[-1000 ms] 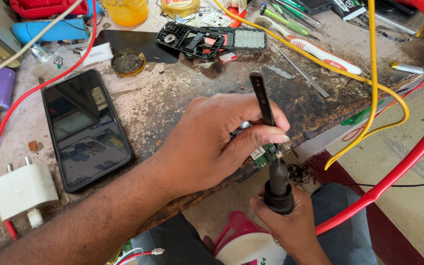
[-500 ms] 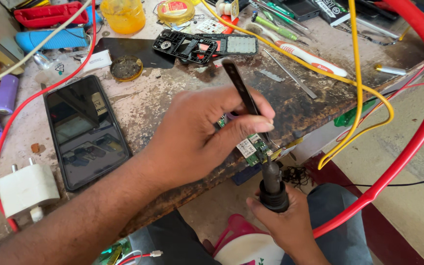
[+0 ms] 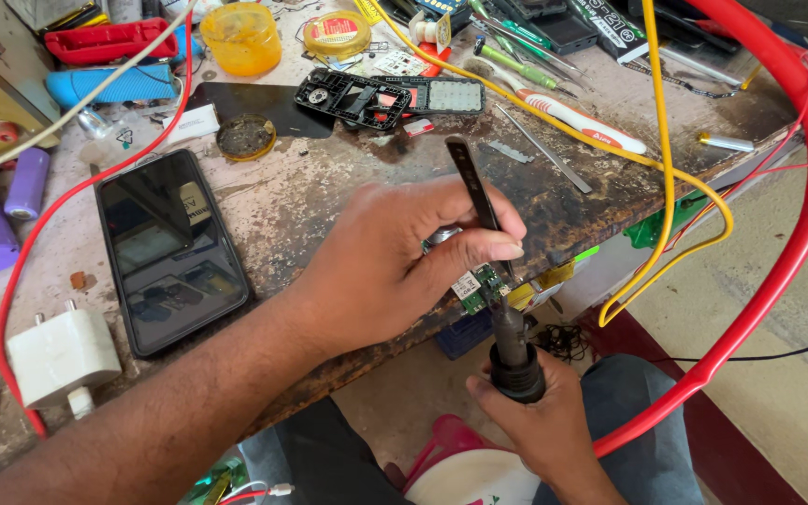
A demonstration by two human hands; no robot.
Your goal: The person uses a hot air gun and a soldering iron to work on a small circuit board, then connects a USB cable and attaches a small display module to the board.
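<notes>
Left hand at the tabletop edge, fingers pinching a small green circuit board and black tweezers that stand up tilted. Right hand below the edge, fingers wrapped round a soldering iron; its tip meets the board. Left of the board: black phone, face up, then a white charger. Beyond the board: opened phone housing; round tin holding dark residue; yellow cup, contents unclear.
</notes>
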